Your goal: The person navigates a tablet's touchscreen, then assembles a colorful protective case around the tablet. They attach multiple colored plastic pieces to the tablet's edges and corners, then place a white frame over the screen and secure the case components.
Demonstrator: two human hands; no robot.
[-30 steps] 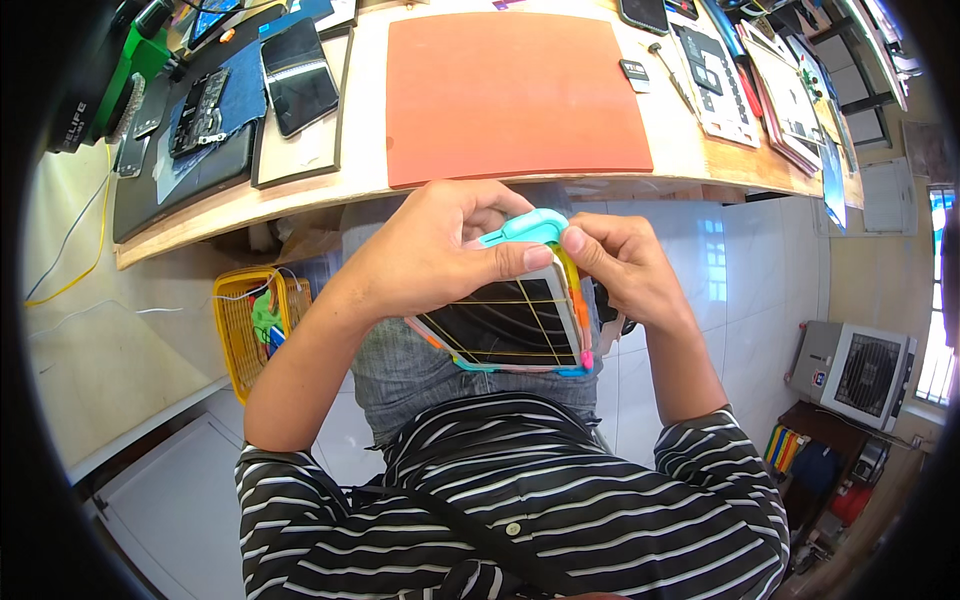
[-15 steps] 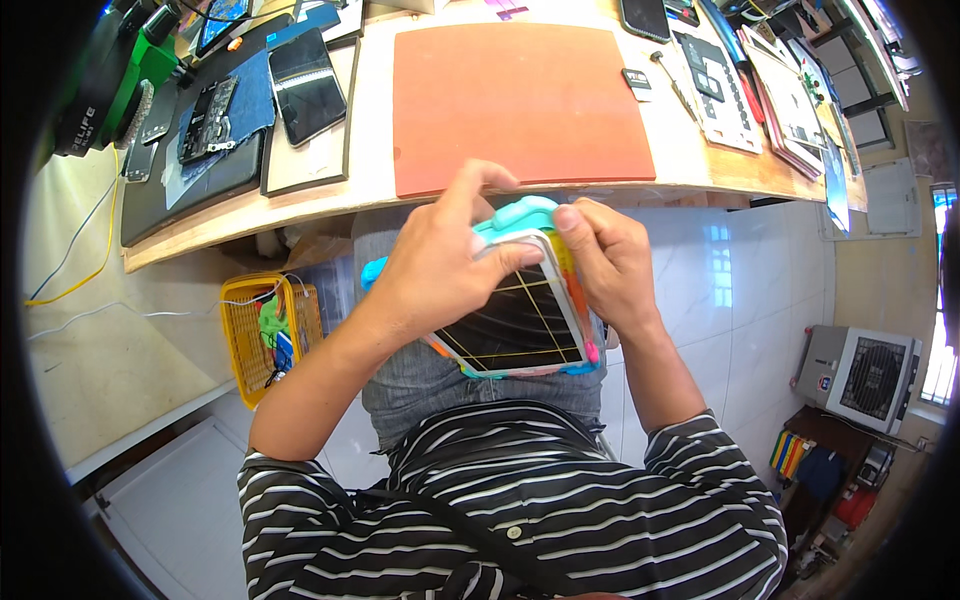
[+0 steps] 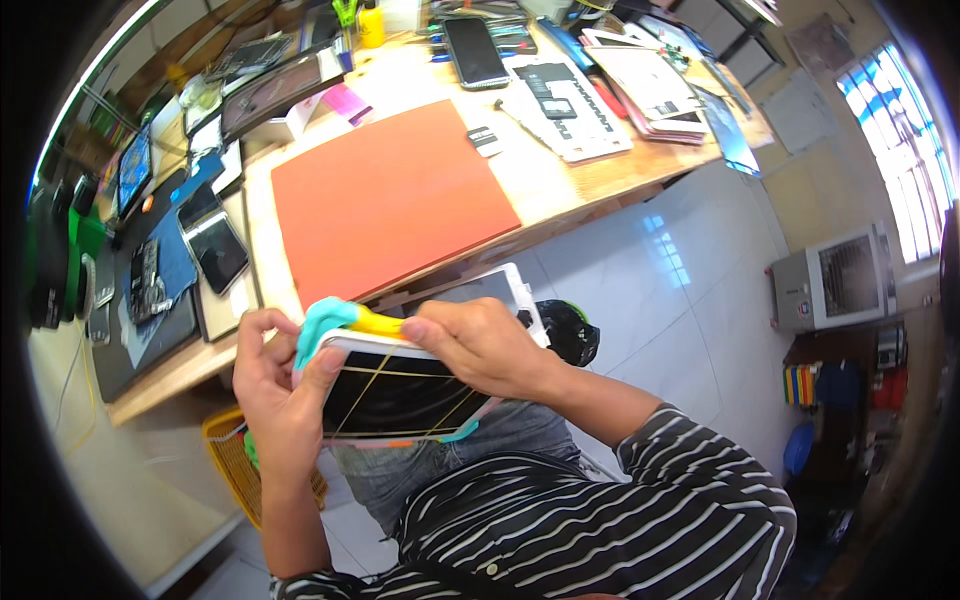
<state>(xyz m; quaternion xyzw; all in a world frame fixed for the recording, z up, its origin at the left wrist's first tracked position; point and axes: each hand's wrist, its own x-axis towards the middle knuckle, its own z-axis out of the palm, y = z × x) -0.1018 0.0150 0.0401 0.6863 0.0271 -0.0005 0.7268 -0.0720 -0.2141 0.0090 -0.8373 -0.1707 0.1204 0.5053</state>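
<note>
Nearby, orange mat (image 3: 385,200), phone (image 3: 475,52), yellow basket (image 3: 232,462)

Count: two hands, left hand (image 3: 280,400) and right hand (image 3: 480,345), both gripping one tablet (image 3: 405,385) with thin yellow bands across its dark screen. One teal clip (image 3: 322,325) and one yellow clip (image 3: 382,322) on its top edge. One orange mat (image 3: 385,200) mid-desk (image 3: 560,185). One dark phone (image 3: 475,52) at the desk's far edge. One yellow basket (image 3: 232,462) below the desk's near edge.
</note>
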